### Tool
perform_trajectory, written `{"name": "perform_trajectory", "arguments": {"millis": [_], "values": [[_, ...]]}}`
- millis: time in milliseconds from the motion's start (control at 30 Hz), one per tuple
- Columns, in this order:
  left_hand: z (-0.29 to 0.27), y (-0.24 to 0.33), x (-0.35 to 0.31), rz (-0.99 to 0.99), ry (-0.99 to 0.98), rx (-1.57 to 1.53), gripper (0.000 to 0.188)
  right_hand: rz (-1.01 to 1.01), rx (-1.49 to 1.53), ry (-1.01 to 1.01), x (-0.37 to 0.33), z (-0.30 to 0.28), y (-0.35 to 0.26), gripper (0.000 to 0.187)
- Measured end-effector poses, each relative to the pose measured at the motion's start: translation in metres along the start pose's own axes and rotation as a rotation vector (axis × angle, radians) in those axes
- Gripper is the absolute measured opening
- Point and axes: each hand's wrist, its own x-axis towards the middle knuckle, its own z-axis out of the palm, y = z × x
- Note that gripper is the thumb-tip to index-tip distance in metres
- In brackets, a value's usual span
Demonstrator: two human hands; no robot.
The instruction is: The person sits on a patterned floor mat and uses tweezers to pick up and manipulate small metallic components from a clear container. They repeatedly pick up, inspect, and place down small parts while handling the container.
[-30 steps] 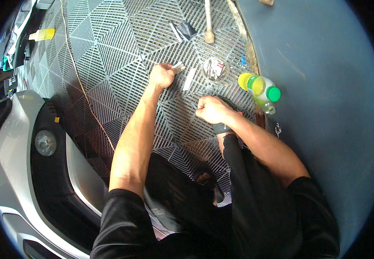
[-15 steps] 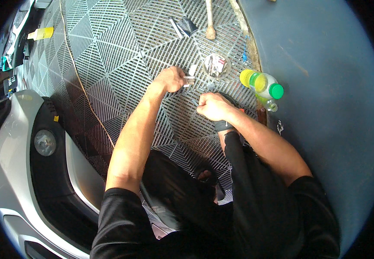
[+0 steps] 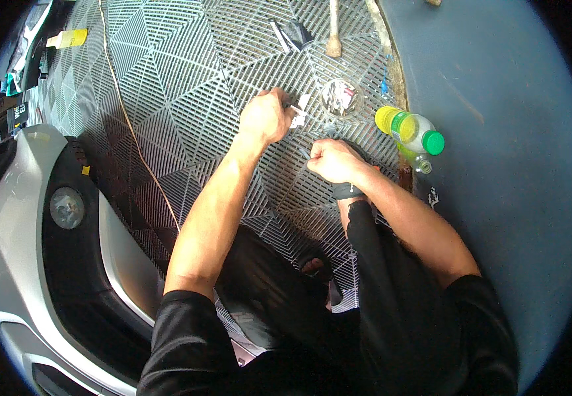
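Over the grille floor, my left hand (image 3: 264,117) is closed, back of the hand up. A small white strip (image 3: 297,111) shows at its fingertips, beside other small white pieces on the floor; its exact kind is too small to tell. My right hand (image 3: 333,160) is closed in a pinch above my right foot. A thin blue-grey piece (image 3: 304,152) pokes out from its fingers. Just beyond the hands stands a round clear dish (image 3: 325,99) with several small white and dark bits in it.
Right of the dish lie a yellow-and-clear bottle with a green cap (image 3: 434,142) and a small clear bottle (image 3: 423,165). Farther off are a black packet (image 3: 296,34) and a wooden-handled tool (image 3: 334,45). A silver car bumper (image 3: 22,264) and a cable (image 3: 134,135) are at left.
My left hand has moved slightly right and turned its back upward, its fingers now at the white pieces. My right hand keeps its pinch. The whole view has shifted a little.
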Motion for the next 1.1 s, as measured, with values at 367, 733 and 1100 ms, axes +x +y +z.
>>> {"name": "perform_trajectory", "arguments": {"millis": [367, 733, 1100], "values": [[0.007, 0.069, -0.035, 0.535, 0.193, -0.110, 0.029, -0.179, -0.098, 0.121, 0.014, 0.016, 0.015, 0.058], [0.008, 0.081, -0.027, 0.382, 0.041, 0.003, 0.033, -0.070, -0.097, 0.085, 0.011, 0.013, 0.008, 0.058], [-0.008, 0.097, -0.011, 0.344, -0.206, 0.287, 0.040, -0.151, -0.033, 0.100, 0.018, 0.019, 0.019, 0.050]]}}
